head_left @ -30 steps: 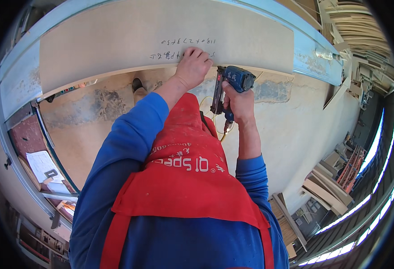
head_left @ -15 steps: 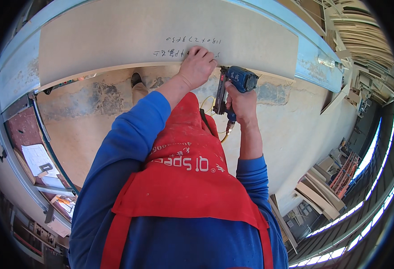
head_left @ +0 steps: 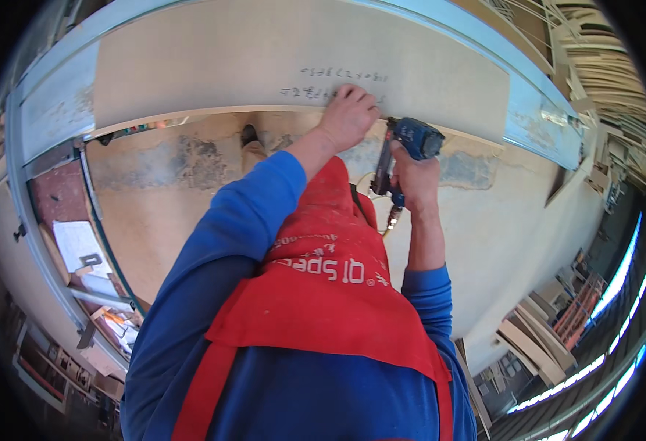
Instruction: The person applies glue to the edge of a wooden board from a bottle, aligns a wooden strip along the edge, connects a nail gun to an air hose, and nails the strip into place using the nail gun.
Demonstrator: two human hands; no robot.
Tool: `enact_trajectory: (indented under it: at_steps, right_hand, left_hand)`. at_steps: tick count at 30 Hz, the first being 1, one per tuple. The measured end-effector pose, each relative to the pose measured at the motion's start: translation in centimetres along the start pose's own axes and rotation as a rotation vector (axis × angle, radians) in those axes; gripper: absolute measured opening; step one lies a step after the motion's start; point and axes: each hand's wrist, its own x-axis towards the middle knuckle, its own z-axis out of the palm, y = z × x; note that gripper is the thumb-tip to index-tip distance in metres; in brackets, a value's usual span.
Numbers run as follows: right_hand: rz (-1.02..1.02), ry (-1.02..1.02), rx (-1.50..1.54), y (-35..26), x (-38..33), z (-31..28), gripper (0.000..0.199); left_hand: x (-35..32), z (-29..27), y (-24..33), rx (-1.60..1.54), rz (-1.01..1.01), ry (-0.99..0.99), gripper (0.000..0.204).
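1. A workshop is surrounding the person: many thin boards (head_left: 602,77) are lying stacked at the upper right, and a pale floor (head_left: 514,242) is spreading below the blue worktop (head_left: 54,114).

2. The long grey-brown board (head_left: 212,66) is lying flat on the worktop, with its pale near edge facing the person.

3. The left hand (head_left: 351,117) is resting on the board at this near edge, beside some dark handwriting (head_left: 343,73) and partly covering it. Its fingers are bending loosely; I cannot tell whether the thumb is pinching the edge.

4. The right hand (head_left: 417,180) is closing around the handle of a blue and black nail gun (head_left: 418,138). The gun's far end is standing just beside the near edge; whether it is touching, I cannot tell.

5. The handwriting is already marking the board. No nail head is showing clearly, so I cannot judge how much is done or remaining; the work at this edge is looking unfinished to me.

6. The board is stopping short of the worktop's left and right ends, where blue metal is showing. Floor is stretching beyond the right forearm, probably giving it room. The red apron (head_left: 323,294) is hanging close on the gun's other side.
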Motion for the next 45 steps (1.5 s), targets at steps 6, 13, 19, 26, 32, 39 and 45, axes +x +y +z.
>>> enact_trajectory:
  at_steps: [6, 13, 19, 26, 32, 39, 45]
  right_hand:
    - [-0.066, 0.021, 0.095, 3.0, -1.4, -1.3, 0.026]
    - [0.044, -0.02, 0.214, 9.2, -2.5, -1.1, 0.015]
    - [0.07, 0.09, 0.235, 10.8, -7.5, 2.8, 0.013]
    - [0.112, 0.235, 0.3, 9.4, -13.3, 10.9, 0.017]
    - [0.04, 0.2, 0.226, 6.0, -16.4, 14.8, 0.014]
    - [-0.006, 0.128, 0.169, 1.8, -15.8, 16.7, 0.013]
    - [-0.072, 0.012, 0.118, -1.0, -13.5, 18.0, 0.013]
  left_hand:
    - [-1.3, -3.2, -1.3, 0.007, -0.002, -0.05, 0.028]
    - [-9.0, -14.4, -7.8, 0.152, -0.165, -0.096, 0.038]
    - [-11.1, -16.4, -11.9, 0.094, -0.062, -0.102, 0.03]
    - [-12.8, -15.6, -13.5, 0.022, -0.007, 0.015, 0.019]
    - [-12.8, -15.5, -14.2, 0.032, 0.009, 0.009, 0.015]
    - [-12.9, -15.1, -14.3, 0.017, 0.006, 0.013, 0.015]
    - [-13.1, -16.3, -13.9, 0.128, -0.043, -0.032, 0.02]
